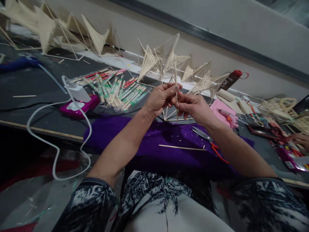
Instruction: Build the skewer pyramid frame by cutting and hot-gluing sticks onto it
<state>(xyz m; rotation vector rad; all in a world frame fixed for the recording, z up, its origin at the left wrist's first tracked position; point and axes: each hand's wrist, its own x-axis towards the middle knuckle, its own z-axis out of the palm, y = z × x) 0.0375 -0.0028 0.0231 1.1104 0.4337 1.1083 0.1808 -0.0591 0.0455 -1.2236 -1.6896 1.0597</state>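
Patterned shirt (166,183) in foreground, slim stick (176,98) at the fingertips

Left hand (160,98) and right hand (193,106) meet at 12 o'clock from the wearer, fingers closed in small pinches on the slim stick, which stands near upright against a stick model (171,61); whether the two are joined cannot be told; the step in hand appears to be aligning the piece; the next move likely calls for a light, steady pinch; scissors (202,134) lie on purple cloth (149,135) at 1 o'clock, wrapped sticks (116,93) at 11.
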